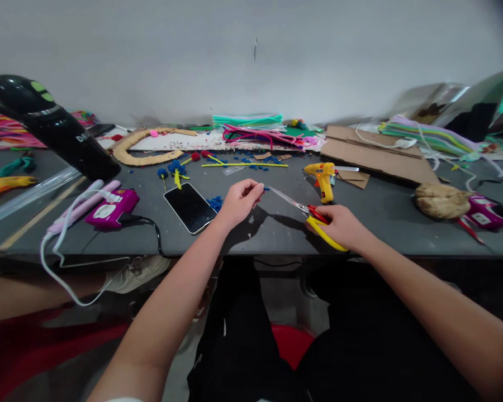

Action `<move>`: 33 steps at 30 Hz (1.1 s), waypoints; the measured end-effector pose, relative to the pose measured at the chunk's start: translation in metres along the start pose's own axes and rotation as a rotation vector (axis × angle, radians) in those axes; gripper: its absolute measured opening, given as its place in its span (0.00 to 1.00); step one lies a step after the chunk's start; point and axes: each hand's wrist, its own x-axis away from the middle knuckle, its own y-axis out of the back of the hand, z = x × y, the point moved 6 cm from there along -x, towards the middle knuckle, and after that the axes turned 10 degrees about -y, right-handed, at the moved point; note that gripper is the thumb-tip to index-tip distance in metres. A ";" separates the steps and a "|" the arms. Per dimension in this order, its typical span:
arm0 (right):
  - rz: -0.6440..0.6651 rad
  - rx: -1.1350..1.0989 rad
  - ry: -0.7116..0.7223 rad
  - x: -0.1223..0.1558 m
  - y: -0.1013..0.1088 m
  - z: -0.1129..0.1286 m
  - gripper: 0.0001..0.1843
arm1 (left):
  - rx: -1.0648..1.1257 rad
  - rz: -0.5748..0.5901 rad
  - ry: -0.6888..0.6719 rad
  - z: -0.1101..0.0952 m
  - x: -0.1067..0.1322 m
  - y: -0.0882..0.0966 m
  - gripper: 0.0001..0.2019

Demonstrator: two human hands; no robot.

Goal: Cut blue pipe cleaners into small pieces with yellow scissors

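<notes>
A small blue piece of fuzzy stem (266, 188) is pinched between the thumb and fingers of my left hand (242, 200), just above the table. My right hand (344, 224) grips scissors (291, 202) with red and yellow handles. Their blade tips point left and reach close to the blue piece; whether they touch it I cannot tell. Behind my left hand lies a pile of blue bits (215, 203), next to a phone (190, 207) with a dark screen. A yellow glue gun (325, 181) rests beyond my right hand.
A black bottle (73, 137) and a purple power box (113, 209) with cables stand at left. Yellow stems (245, 165), pompoms (176, 166) and a curved cardboard piece (126, 152) lie farther back. Cardboard sheets (373, 153) and a brown lumpy object (441, 201) are at right.
</notes>
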 end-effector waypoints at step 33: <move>0.022 -0.015 -0.021 -0.001 0.000 -0.003 0.18 | 0.001 -0.001 -0.012 -0.001 -0.001 0.000 0.16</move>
